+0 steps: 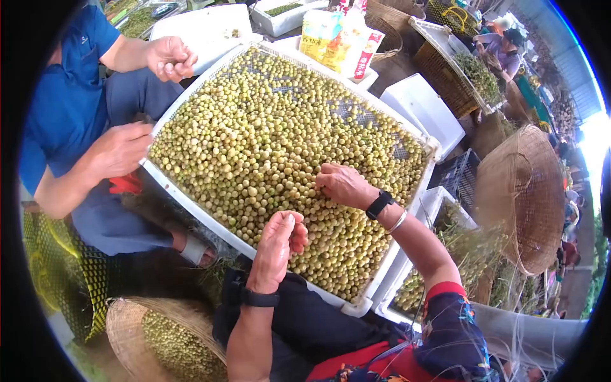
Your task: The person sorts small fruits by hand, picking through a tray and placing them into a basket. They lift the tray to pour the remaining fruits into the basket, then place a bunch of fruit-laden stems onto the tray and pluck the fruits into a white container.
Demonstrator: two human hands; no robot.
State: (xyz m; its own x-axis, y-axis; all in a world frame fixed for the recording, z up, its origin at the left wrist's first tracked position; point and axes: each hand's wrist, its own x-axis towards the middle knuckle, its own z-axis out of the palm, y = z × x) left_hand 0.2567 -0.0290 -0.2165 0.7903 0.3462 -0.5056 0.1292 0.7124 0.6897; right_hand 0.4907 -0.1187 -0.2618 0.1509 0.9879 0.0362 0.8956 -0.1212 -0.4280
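Small round yellow-green fruits, which look like longans, cover a white slatted tray in front of me. My right hand reaches in from the right, its bent fingertips down among the fruits; what they pinch, if anything, is hidden. Above the tray's near edge is my left hand, with the thumb up and the fingers curled in. I cannot make out whether a fruit is inside it. Both wrists wear black bands, and a metal bangle circles the right forearm.
Across the tray's left side sits a person in blue, both hands near its rim. A basket of fruit stands at lower left. To the right are a crate of fruit on stems and a large woven basket. Packets stand beyond the tray.
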